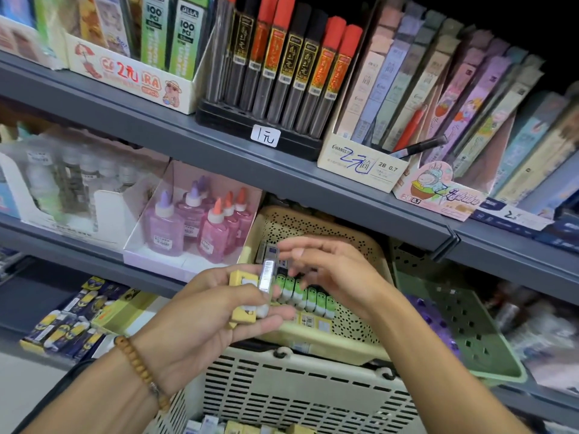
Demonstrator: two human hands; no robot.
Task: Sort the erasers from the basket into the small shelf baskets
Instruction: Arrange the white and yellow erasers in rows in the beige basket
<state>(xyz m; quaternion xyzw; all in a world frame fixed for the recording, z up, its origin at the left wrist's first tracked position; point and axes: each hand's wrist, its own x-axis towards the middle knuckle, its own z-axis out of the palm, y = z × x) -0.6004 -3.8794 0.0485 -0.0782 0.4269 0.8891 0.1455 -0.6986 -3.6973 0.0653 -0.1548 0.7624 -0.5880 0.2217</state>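
My left hand (216, 311) grips a small stack of yellow-wrapped erasers (242, 296), with a silver barcode-labelled one (266, 275) at the top. My right hand (329, 274) hovers just right of them over the beige perforated shelf basket (354, 333), fingers loosely spread and holding nothing. A row of green frog erasers (308, 296) stands inside that basket, with yellow packs in front of them. The large cream slotted basket (297, 399) sits below my hands, with several erasers showing at its bottom edge.
A green perforated basket (470, 327) stands right of the beige one. Pink and purple glue bottles (200, 227) fill a box to the left. Blue-yellow eraser packs (69, 324) lie at lower left. Pencil-lead tubes (282, 67) line the grey upper shelf.
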